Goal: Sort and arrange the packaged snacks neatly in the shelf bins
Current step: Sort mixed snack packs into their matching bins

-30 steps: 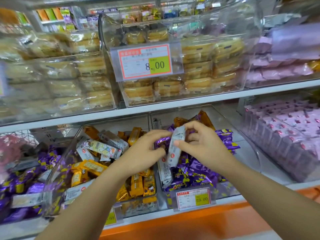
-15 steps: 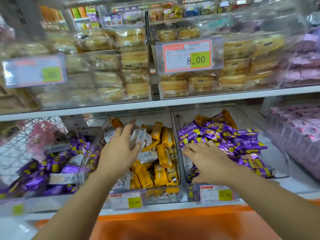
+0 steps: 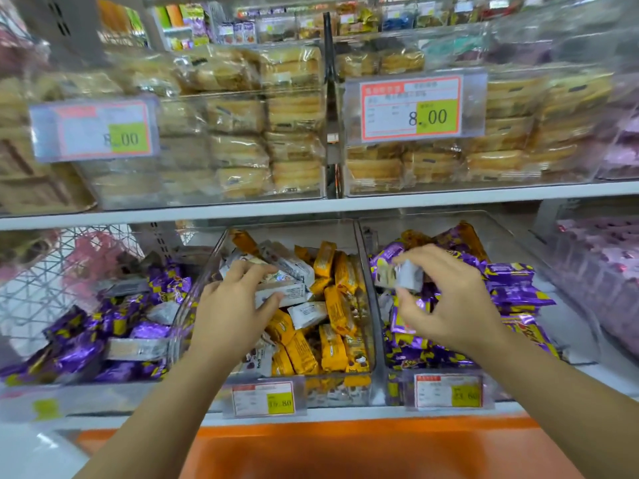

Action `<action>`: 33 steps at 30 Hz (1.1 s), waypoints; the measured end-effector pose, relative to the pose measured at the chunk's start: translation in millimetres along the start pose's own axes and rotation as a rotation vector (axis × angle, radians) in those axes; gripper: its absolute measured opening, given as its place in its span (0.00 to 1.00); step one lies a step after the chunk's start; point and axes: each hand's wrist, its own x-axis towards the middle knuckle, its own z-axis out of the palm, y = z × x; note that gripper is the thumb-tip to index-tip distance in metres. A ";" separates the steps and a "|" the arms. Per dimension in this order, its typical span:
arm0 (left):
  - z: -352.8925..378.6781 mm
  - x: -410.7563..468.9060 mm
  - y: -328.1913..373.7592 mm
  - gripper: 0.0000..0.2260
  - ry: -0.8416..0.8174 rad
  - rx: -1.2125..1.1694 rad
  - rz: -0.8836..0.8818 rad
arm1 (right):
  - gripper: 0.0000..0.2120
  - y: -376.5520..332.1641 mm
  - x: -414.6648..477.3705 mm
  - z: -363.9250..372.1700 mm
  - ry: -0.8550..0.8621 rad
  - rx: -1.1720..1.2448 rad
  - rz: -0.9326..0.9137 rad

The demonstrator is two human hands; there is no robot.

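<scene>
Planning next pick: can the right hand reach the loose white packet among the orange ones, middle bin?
Probably not yet: the right hand pinches a silver packet. Otherwise the way looks free; the white packet lies uncovered on top, bin open above.

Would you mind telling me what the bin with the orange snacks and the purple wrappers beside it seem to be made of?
The bin looks like clear, rigid plastic with a glossy finish: you can see straight through its walls, and its rim catches the light. The purple wrappers seem to be thin metallised plastic film, shiny and crinkled with bright glints, though foil cannot be ruled out.
</scene>
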 end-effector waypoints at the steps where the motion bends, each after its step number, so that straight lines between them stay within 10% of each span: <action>1: 1.3 -1.8 -0.8 0.13 0.049 -0.017 0.016 | 0.13 -7.8 2.5 -0.2 0.065 0.053 -0.028; 9: -0.2 -4.1 -15.1 0.07 0.056 0.074 0.065 | 0.26 -32.6 7.1 34.6 -0.555 -0.113 -0.040; 23: 13.1 21.7 64.9 0.11 -0.085 -0.128 0.313 | 0.16 36.8 23.4 -4.5 -0.293 -0.058 0.396; 33: 47.1 55.6 75.3 0.15 -0.347 -0.367 0.263 | 0.13 79.7 84.2 75.3 -0.803 -0.231 0.596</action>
